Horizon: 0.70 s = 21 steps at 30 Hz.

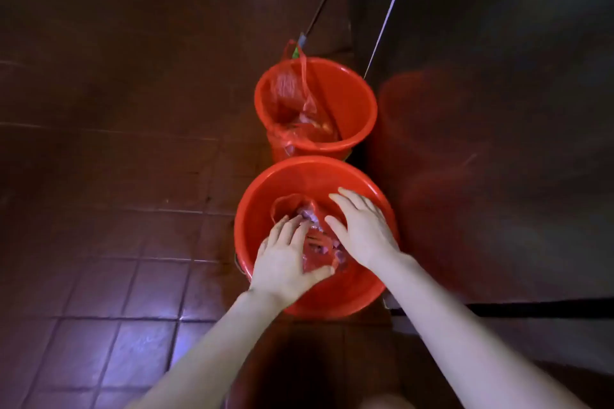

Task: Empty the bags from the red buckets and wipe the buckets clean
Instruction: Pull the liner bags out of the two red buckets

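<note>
Fingers (285, 226) spread wide on my left hand (287, 257) and right hand (363, 231), gripping nothing yet, reach over the red bag (315, 244) crumpled low in the near bucket (259, 209). It looks light, soft and slippery, so I'd gather its loose top edge, not the lumpy middle. Just beyond, the far bucket (352, 100) holds a second bag (299, 100).

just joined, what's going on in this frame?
A person reaches both hands into the near red bucket, where a red plastic bag lies. The left hand touches that bag; whether it grips it is unclear. The right hand hovers open over it. The far red bucket holds a second bag, untouched. No wiping yet.
</note>
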Tool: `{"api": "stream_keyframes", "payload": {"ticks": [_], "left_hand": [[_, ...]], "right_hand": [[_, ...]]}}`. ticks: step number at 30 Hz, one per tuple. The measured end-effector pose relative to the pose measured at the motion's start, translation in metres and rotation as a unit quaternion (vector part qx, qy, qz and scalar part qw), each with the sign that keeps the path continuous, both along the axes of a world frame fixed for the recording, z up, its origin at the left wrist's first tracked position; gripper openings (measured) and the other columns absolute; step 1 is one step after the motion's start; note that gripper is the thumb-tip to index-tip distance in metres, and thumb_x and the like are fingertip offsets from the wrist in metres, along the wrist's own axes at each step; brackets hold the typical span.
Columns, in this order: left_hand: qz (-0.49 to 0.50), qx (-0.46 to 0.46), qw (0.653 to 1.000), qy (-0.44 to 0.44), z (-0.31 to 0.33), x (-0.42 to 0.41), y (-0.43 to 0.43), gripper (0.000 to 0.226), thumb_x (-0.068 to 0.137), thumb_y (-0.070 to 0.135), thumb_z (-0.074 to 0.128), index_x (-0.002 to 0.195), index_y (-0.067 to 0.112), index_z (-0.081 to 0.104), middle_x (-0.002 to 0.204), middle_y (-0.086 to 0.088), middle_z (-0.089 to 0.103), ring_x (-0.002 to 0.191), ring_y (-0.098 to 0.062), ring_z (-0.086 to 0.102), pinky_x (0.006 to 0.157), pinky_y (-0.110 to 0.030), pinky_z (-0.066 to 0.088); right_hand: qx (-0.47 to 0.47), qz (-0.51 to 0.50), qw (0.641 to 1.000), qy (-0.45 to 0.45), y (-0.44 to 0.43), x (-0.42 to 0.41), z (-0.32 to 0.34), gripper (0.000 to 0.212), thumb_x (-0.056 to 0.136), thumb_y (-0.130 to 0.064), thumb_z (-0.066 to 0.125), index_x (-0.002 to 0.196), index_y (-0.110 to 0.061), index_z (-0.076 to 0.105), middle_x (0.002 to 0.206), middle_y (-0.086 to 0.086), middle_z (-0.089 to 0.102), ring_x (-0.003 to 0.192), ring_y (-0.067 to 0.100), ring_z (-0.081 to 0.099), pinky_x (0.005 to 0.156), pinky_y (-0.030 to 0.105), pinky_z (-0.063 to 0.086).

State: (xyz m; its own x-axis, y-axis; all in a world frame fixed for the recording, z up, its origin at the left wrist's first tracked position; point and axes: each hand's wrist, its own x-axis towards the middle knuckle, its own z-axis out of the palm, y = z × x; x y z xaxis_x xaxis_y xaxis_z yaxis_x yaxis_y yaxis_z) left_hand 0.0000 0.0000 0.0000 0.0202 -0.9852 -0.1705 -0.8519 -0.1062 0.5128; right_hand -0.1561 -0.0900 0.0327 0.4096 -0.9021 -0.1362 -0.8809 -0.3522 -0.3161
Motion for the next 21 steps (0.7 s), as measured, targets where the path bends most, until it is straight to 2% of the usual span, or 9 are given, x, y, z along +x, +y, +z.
{"api": "stream_keyframes", "payload": {"ticks": [3,6,9,10,12,14,18,19,21], "left_hand": [[-0.021,-0.025,0.999,-0.035,-0.037,-0.011,-0.016,0.1,0.067,0.081,0.052,0.147,0.024,0.038,0.155,0.003,0.031,0.148,-0.018,0.012,0.118,-0.04,0.022],[-0.024,-0.084,0.995,-0.049,-0.061,-0.016,-0.025,0.081,0.071,0.077,0.049,0.129,0.022,0.058,0.139,0.002,0.05,0.142,-0.021,0.03,0.115,-0.041,0.027],[-0.017,-0.166,0.986,-0.013,-0.072,-0.011,-0.028,0.044,0.084,0.055,0.059,0.097,0.015,0.072,0.104,0.001,0.067,0.111,-0.025,0.056,0.098,-0.038,0.042],[-0.018,-0.185,0.982,0.022,-0.072,-0.009,-0.029,0.032,0.087,0.044,0.064,0.083,0.014,0.07,0.089,0.004,0.067,0.095,-0.024,0.059,0.087,-0.034,0.044],[-0.019,-0.171,0.98,0.095,-0.064,-0.004,-0.032,0.031,0.088,0.031,0.068,0.064,0.016,0.054,0.065,0.01,0.056,0.072,-0.016,0.052,0.068,-0.026,0.036],[0.023,-0.145,0.975,0.164,-0.053,0.004,-0.04,0.031,0.085,0.026,0.069,0.061,0.018,0.052,0.059,0.008,0.052,0.061,-0.006,0.047,0.061,-0.023,0.035],[0.189,-0.089,0.92,0.333,-0.032,0.014,-0.06,0.015,0.085,0.028,0.067,0.073,0.019,0.063,0.073,0.008,0.063,0.06,0.0,0.055,0.059,-0.014,0.042],[0.21,-0.079,0.902,0.369,-0.03,0.016,-0.064,0.017,0.087,0.032,0.065,0.08,0.016,0.065,0.078,0.002,0.065,0.064,-0.003,0.057,0.062,-0.017,0.045],[0.237,-0.081,0.873,0.419,-0.024,0.019,-0.072,0.024,0.092,0.034,0.058,0.089,0.012,0.067,0.086,-0.002,0.07,0.076,-0.012,0.064,0.073,-0.029,0.05]], "right_hand": [[-0.017,-0.003,0.999,-0.046,-0.014,0.005,-0.049,0.048,0.095,-0.042,0.052,0.138,-0.022,0.049,0.152,-0.004,0.037,0.138,0.019,0.035,0.115,0.037,0.028],[-0.02,0.004,0.993,-0.112,-0.025,0.011,-0.082,0.036,0.09,-0.037,0.064,0.121,-0.019,0.064,0.148,-0.003,0.044,0.132,0.02,0.041,0.112,0.035,0.033],[-0.029,0.02,0.986,-0.16,-0.034,0.014,-0.101,0.02,0.087,-0.031,0.068,0.1,-0.016,0.072,0.144,-0.005,0.049,0.125,0.02,0.047,0.106,0.027,0.033],[-0.028,0.019,0.984,-0.173,-0.035,0.015,-0.103,0.016,0.089,-0.028,0.067,0.092,-0.013,0.072,0.142,-0.004,0.051,0.122,0.021,0.05,0.105,0.027,0.034],[-0.044,0.008,0.975,-0.217,-0.034,0.016,-0.103,0.017,0.092,-0.022,0.064,0.082,-0.009,0.07,0.137,-0.001,0.056,0.119,0.022,0.054,0.105,0.031,0.039],[-0.07,-0.031,0.959,-0.273,-0.031,0.016,-0.095,0.018,0.094,-0.018,0.06,0.08,-0.011,0.069,0.13,-0.002,0.06,0.117,0.014,0.057,0.103,0.029,0.041],[-0.051,-0.09,0.931,-0.35,-0.025,0.022,-0.073,0.019,0.096,-0.016,0.055,0.079,-0.015,0.065,0.115,-0.012,0.065,0.107,0.0,0.058,0.09,0.003,0.035],[-0.029,-0.104,0.923,-0.368,-0.024,0.025,-0.069,0.02,0.096,-0.018,0.053,0.079,-0.016,0.063,0.109,-0.015,0.068,0.102,0.0,0.061,0.085,0.003,0.037],[0.017,-0.132,0.902,-0.41,-0.02,0.031,-0.062,0.022,0.097,-0.022,0.05,0.078,-0.019,0.06,0.101,-0.017,0.072,0.091,0.002,0.063,0.077,0.011,0.041]]}}
